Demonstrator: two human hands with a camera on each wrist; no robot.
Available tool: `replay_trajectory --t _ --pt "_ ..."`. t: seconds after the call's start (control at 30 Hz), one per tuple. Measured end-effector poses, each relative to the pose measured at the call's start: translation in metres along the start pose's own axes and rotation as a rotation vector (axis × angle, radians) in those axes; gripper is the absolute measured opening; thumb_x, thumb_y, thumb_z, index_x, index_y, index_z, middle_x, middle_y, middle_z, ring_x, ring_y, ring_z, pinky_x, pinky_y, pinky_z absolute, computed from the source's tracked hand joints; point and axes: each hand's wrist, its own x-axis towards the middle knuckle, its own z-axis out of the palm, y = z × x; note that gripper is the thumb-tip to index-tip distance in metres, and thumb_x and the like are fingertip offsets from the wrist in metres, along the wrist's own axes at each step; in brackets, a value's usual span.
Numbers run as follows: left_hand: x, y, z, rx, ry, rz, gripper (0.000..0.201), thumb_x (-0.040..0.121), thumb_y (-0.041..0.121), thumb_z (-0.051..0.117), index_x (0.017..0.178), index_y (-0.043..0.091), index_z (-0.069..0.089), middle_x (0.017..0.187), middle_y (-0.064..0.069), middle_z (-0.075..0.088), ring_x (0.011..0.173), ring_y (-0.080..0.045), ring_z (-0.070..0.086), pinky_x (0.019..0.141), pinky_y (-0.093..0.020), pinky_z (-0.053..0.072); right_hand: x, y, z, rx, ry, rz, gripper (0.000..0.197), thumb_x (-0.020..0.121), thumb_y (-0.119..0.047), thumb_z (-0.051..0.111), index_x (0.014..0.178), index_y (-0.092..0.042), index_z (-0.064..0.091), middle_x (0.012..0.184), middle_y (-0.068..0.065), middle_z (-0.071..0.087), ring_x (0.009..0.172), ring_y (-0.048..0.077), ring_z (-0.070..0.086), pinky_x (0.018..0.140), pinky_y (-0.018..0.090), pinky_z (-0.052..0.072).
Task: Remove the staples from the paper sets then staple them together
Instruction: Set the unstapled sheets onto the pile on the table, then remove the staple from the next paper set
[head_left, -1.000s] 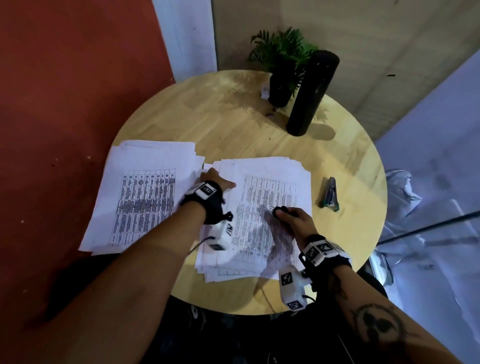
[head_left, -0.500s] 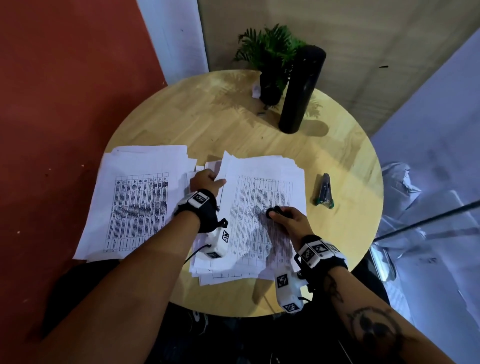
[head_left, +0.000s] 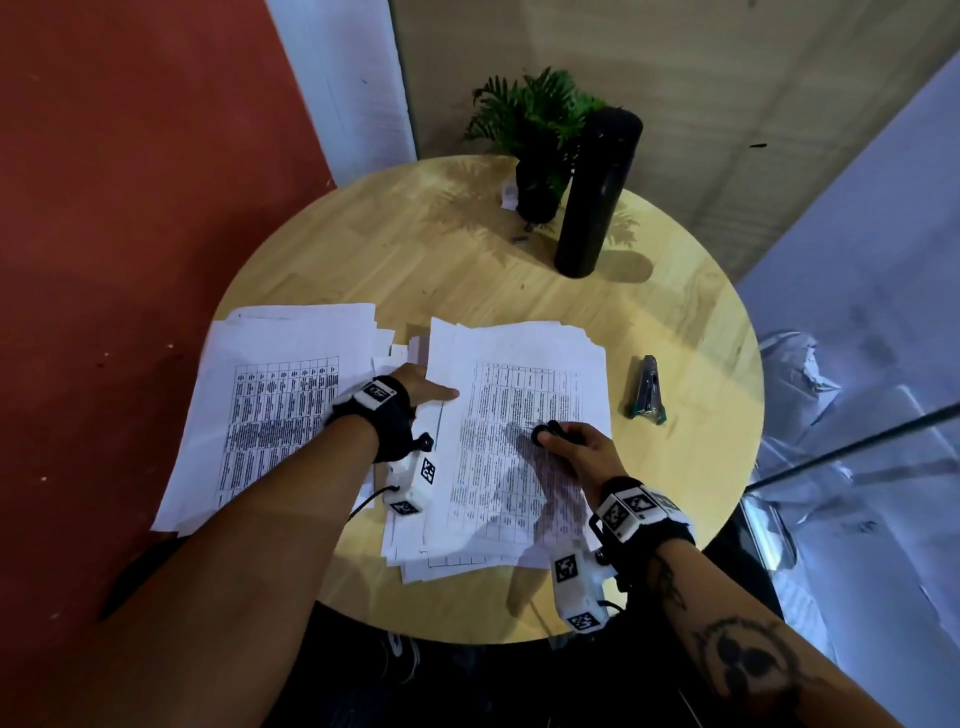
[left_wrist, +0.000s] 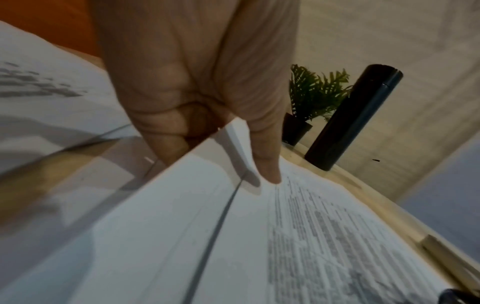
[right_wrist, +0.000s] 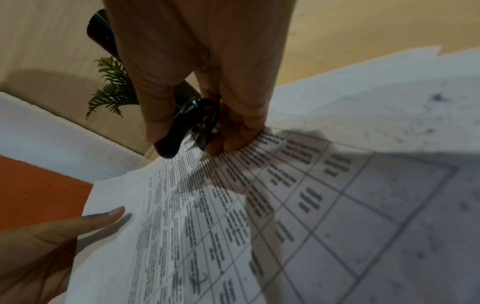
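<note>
Two piles of printed paper sets lie on the round wooden table (head_left: 467, 270). My left hand (head_left: 422, 387) grips the left edge of the top paper set (head_left: 519, 415) of the right pile, thumb (left_wrist: 267, 164) on top and fingers curled beneath, the edge raised a little. My right hand (head_left: 576, 447) rests on that same sheet and holds a black staple remover (head_left: 549, 431), seen close in the right wrist view between thumb and fingers (right_wrist: 182, 127). The left pile (head_left: 280, 405) lies flat beside my left wrist. A dark stapler (head_left: 647, 389) lies on the table right of the papers.
A small potted plant (head_left: 535, 130) and a tall black bottle (head_left: 597, 192) stand at the far side of the table. A red wall is to the left. The near table edge lies just under the paper piles.
My left hand has lifted the left edge of the top paper set and now has its thumb across the sheet. My right hand with the staple remover has stayed in place.
</note>
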Motion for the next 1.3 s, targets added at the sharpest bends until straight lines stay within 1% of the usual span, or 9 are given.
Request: replay_trajectory --t 0.1,0.23,0.37,0.53,0.63,0.8,0.9,1.1,1.3 --pt "0.01 -0.009 0.005 -0.019 0.002 -0.005 0.078 0.06 0.035 0.086 0.126 0.007 0.057 0.12 -0.01 0.064 0.109 -0.034 0.06 0.097 -0.05 0.048 0.002 0.001 0.0 -0.002 0.002 0.005 0.02 0.075 -0.011 0.075 0.089 -0.012 0.06 0.085 0.005 0.061 0.074 0.018 0.056 0.066 0.027 0.044" --pt "-0.019 -0.003 0.018 -0.079 0.132 0.027 0.052 0.079 0.017 0.075 0.125 0.001 0.056 0.123 -0.012 0.061 0.11 -0.032 0.058 0.071 -0.028 0.05 0.002 -0.001 0.001 -0.024 -0.011 0.035 0.027 0.076 -0.011 0.074 0.099 -0.006 0.06 0.093 0.011 0.062 0.078 0.022 0.056 0.068 0.031 0.046" --pt "-0.039 -0.003 0.021 -0.19 0.265 0.142 0.045 0.079 0.01 0.074 0.12 -0.002 0.06 0.123 -0.017 0.061 0.115 -0.029 0.058 0.086 -0.026 0.042 -0.013 -0.03 0.0 -0.031 -0.048 0.011 0.022 0.082 -0.007 0.068 0.101 -0.001 0.059 0.09 0.011 0.059 0.079 0.021 0.054 0.06 0.024 0.042" --pt "-0.064 0.021 0.0 -0.358 0.336 0.345 0.042 0.073 0.001 0.077 0.111 -0.007 0.063 0.117 -0.022 0.063 0.111 -0.031 0.061 0.095 -0.036 0.046 -0.044 -0.114 -0.01 -0.164 -0.034 -0.338 0.026 0.073 -0.002 0.075 0.092 -0.007 0.059 0.093 0.007 0.06 0.082 0.017 0.057 0.067 0.018 0.047" --pt "-0.084 0.037 -0.014 -0.434 0.341 0.442 0.044 0.071 0.0 0.078 0.112 -0.005 0.063 0.117 -0.021 0.064 0.111 -0.03 0.061 0.098 -0.041 0.046 -0.069 -0.168 -0.012 -0.41 -0.013 -0.62 0.038 0.068 -0.003 0.079 0.101 0.0 0.061 0.114 0.002 0.047 0.09 0.013 0.056 0.077 0.011 0.042" --pt "-0.124 0.06 -0.025 -0.483 0.28 0.569 0.036 0.075 -0.003 0.074 0.109 -0.008 0.063 0.107 -0.017 0.065 0.098 -0.024 0.061 0.089 -0.036 0.048 -0.105 -0.235 -0.006 -0.869 -0.063 -0.915 0.042 0.064 -0.009 0.083 0.101 -0.001 0.067 0.133 0.017 0.04 0.131 0.019 0.035 0.089 0.014 0.033" --pt "-0.144 0.068 -0.031 -0.517 0.256 0.622 0.033 0.076 -0.004 0.072 0.108 -0.006 0.063 0.104 -0.013 0.066 0.09 -0.021 0.063 0.093 -0.035 0.047 -0.128 -0.261 -0.005 -1.003 -0.079 -0.925 0.043 0.067 -0.015 0.082 0.105 -0.001 0.067 0.12 0.019 0.053 0.112 0.029 0.053 0.081 0.019 0.038" --pt "-0.185 0.088 -0.054 -0.442 0.216 0.786 0.028 0.073 -0.001 0.075 0.096 0.013 0.068 0.083 0.01 0.074 0.084 -0.009 0.069 0.086 -0.034 0.049 -0.163 -0.287 -0.008 -1.025 -0.035 -0.985 0.041 0.066 -0.019 0.083 0.102 -0.005 0.069 0.096 0.009 0.062 0.088 0.02 0.058 0.065 0.012 0.034" --pt "-0.233 0.137 -0.087 -0.21 0.524 1.141 0.081 0.055 0.026 0.089 0.121 0.04 0.044 0.096 0.01 0.061 0.087 0.007 0.055 0.075 -0.013 0.044 -0.195 -0.302 -0.007 -1.05 -0.033 -1.086 0.04 0.065 -0.015 0.083 0.101 -0.004 0.069 0.088 0.002 0.057 0.082 0.016 0.056 0.064 0.012 0.038"
